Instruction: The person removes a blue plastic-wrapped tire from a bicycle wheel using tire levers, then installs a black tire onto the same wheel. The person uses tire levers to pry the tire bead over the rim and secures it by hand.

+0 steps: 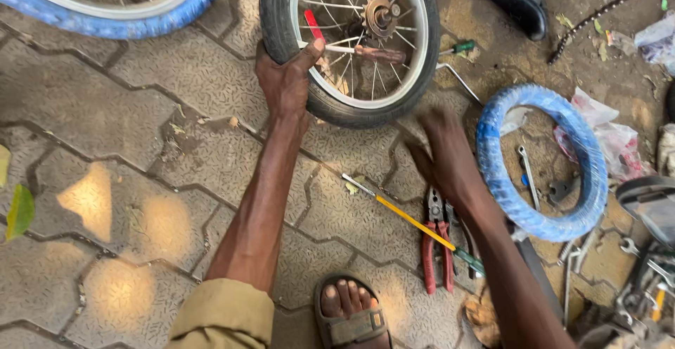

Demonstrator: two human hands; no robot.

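Sandalled foot (349, 310) below — left hand (285, 81) fingers clasping black tyre (281, 18), right hand (443, 155) blurred.

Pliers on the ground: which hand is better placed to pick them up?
Right, probably. The right hand is free and hovers just above the red-handled pliers. The left hand is gripping the black wheel, farther away.

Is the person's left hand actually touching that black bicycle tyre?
Touching. The head view shows the left hand gripping the black tyre of the small wheel, its thumb pressed over the tyre's edge toward the rim.
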